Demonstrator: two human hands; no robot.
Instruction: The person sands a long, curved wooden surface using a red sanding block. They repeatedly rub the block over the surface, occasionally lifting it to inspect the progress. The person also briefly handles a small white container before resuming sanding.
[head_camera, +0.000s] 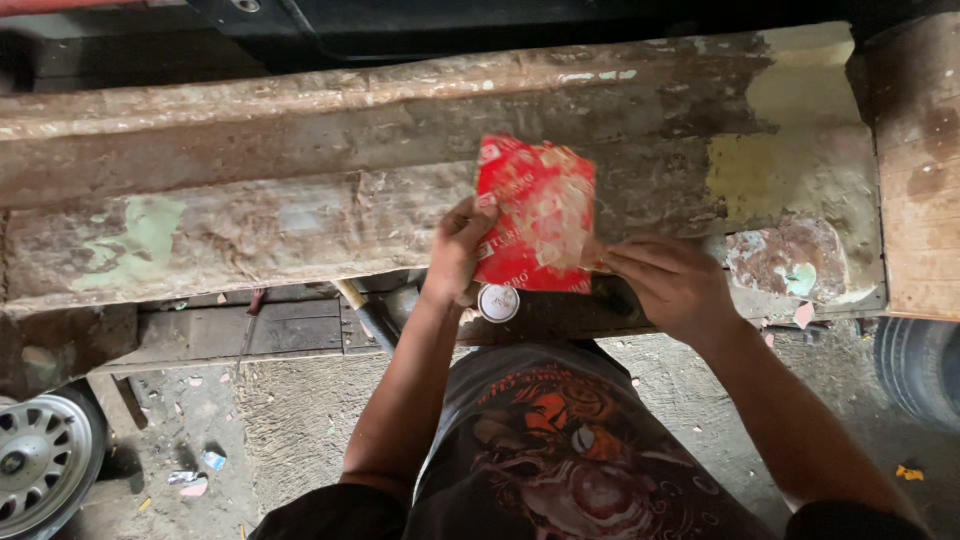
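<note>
1. Nearest the camera: the person's dark printed shirt (560, 450), seen from above, with both forearms reaching forward from it.
2. Left hand (458, 250): closed on the left edge of a red packet (535, 215), thumb in front and fingers behind, holding it upright.
3. Right hand (672, 285): fingertips pinched together at the packet's lower right corner; whether they grip the corner itself or a small piece drawn from it cannot be told.
4. Red packet: a flat, crinkled sachet with pale markings, held in the air between the two hands, in front of the worn panel and above the small tin.
5. Small round white tin (498, 302): just beneath the left hand, at the panel's lower edge; what it rests on is hidden.
6. Step in hand, as a judgement: the packet appears to be in the course of opening at that corner. The next move would call for a steady left-hand hold and a firm pinch and pull from the right.
7. Worn panel (250, 190): long, scraped, with patches of pale filler.
8. Surroundings: a concrete floor (300, 420) with scattered scraps, an alloy wheel (40, 460) at lower left, and a tyre (920, 370) at right.
</note>
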